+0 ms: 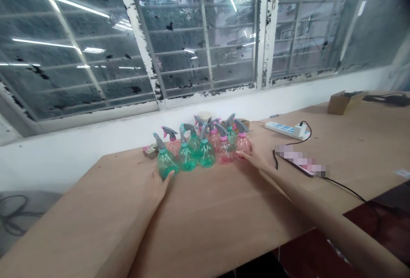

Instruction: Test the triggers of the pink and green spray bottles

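Note:
A cluster of plastic trigger spray bottles stands on the tan wooden table [221, 209], with teal ones at the front left and pink ones to the right and back. My left hand [158, 186] rests against the lower side of the leftmost teal spray bottle [166, 162]. My right hand [253, 160] reaches in from the right, its fingertips at the base of the nearest pink spray bottle [242, 145]. Each bottle has a grey trigger head. The bottles at the back are partly hidden by those in front.
A white power strip [283, 130] with a black cable lies behind my right hand. Further right are a cabled phone [303, 167], partly blurred, and a cardboard box [346, 102]. Small blocks [150, 151] sit left of the bottles. A white wall and barred windows edge the table's far side.

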`<state>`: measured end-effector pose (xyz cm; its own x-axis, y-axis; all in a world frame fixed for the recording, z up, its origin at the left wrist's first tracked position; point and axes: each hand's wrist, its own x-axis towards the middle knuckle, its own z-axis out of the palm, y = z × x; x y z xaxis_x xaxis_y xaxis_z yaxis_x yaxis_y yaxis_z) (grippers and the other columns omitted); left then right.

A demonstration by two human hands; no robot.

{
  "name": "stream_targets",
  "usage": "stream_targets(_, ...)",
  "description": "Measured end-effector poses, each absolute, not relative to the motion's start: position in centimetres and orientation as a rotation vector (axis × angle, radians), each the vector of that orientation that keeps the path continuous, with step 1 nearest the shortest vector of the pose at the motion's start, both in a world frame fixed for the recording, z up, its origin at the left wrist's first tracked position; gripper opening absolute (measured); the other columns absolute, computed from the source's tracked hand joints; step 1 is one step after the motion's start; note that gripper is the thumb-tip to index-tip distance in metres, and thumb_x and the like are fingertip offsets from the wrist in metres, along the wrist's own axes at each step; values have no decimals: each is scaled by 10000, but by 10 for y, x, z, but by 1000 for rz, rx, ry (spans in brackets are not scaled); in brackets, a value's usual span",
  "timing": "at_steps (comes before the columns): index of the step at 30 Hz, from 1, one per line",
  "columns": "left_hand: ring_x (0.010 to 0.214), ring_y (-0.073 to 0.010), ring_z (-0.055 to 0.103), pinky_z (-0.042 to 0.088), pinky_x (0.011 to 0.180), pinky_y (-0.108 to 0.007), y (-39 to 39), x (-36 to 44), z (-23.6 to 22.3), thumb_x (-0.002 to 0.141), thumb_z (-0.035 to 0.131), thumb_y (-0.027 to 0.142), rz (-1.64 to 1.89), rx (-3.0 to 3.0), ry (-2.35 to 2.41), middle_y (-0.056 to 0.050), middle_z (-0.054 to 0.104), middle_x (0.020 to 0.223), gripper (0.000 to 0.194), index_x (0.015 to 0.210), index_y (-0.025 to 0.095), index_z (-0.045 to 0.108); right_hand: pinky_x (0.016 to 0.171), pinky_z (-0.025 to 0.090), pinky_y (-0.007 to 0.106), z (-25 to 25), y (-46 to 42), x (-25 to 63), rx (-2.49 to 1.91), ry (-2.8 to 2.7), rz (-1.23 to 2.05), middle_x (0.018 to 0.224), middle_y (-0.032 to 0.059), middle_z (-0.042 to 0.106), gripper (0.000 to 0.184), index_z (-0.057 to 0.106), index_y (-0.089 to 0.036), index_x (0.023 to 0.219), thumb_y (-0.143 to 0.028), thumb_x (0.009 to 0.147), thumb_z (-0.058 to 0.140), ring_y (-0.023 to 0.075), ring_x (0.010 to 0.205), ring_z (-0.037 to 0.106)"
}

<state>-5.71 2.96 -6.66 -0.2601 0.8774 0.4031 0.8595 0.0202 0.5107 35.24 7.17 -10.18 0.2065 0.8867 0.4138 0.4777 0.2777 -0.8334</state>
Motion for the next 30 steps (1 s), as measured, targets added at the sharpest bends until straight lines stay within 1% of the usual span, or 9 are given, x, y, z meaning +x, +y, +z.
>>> stream_targets(3, 1285, -398, 368, 322, 1026, -509, 21, -54, -64, 792, 464, 628, 1239, 1865, 2284, -265, 401, 1351, 860, 1399, 54, 259, 990, 409, 471, -103, 74, 354, -1391, -1444, 460, 1225, 130, 602, 729, 445, -165, 1296, -570, 715, 619, 299, 1148, 560)
stream_targets(5, 1300, -360, 342, 285, 1062, -491, 13, -51, -63, 829, 428, 583, 1472, 1907, 2229, -225, 388, 1343, 739, 1359, 78, 330, 1019, 374, 483, -103, 71, 355, -1422, -1441, 456, 1295, 161, 545, 799, 415, -144, 1319, -587, 691, 633, 319, 1206, 510)
stream_targets(7, 1238, -333, 408, 319, 1044, -491, 7, -44, -61, 835, 440, 540, 1654, 1963, 2075, -177, 438, 1262, 602, 1261, 116, 442, 1043, 329, 510, -101, 64, 353, -1481, -1401, 424, 1371, 233, 444, 926, 343, -86, 1359, -603, 658, 657, 362, 1276, 422)
stream_targets(9, 1095, -303, 522, 419, 954, -491, 5, -33, -60, 842, 447, 510, 1664, 1989, 1936, -135, 493, 1149, 494, 1179, 151, 495, 1046, 309, 528, -95, 53, 348, -1532, -1337, 323, 1390, 285, 383, 957, 302, -38, 1365, -607, 674, 643, 386, 1304, 369)
stream_targets(12, 939, -236, 600, 512, 828, -413, 10, -5, -53, 876, 426, 451, 1597, 2033, 1813, -89, 528, 1071, 382, 1148, 194, 504, 1022, 349, 503, -80, 34, 335, -1454, -1311, 114, 1340, 234, 445, 732, 368, -91, 1304, -553, 773, 567, 339, 1265, 421)
stream_targets(15, 1163, -262, 497, 409, 991, -441, 23, 26, -40, 842, 516, 383, 1620, 2091, 1757, -112, 473, 1208, 409, 1204, 199, 470, 985, 398, 462, -64, 20, 321, -1297, -1351, 30, 1243, 169, 513, 507, 432, -154, 1207, -473, 827, 533, 287, 1190, 485)
stream_targets(19, 1361, -278, 273, 258, 1102, -443, 51, 53, -21, 781, 613, 317, 1644, 2011, 1847, -166, 383, 1374, 634, 1328, 151, 338, 908, 449, 430, -56, 13, 304, -1228, -1375, 87, 1106, 119, 565, 364, 488, -179, 1093, -413, 824, 563, 257, 1052, 549)
stream_targets(25, 1257, -349, 422, 367, 997, -486, 89, 58, -11, 778, 621, 385, 1545, 1890, 1954, -207, 501, 1261, 619, 1274, 105, 379, 732, 499, 360, -71, 16, 280, -1122, -1482, 298, 881, 60, 619, 186, 530, -190, 908, -370, 859, 523, 190, 768, 592)
stream_targets(30, 1211, -391, 455, 383, 950, -502, 86, 53, -10, 814, 562, 418, 1425, 1989, 1926, -216, 549, 1197, 504, 1167, 68, 483, 773, 501, 366, -77, 18, 254, -1064, -1594, 327, 955, 72, 621, 170, 545, -191, 957, -321, 847, 551, 203, 865, 602)
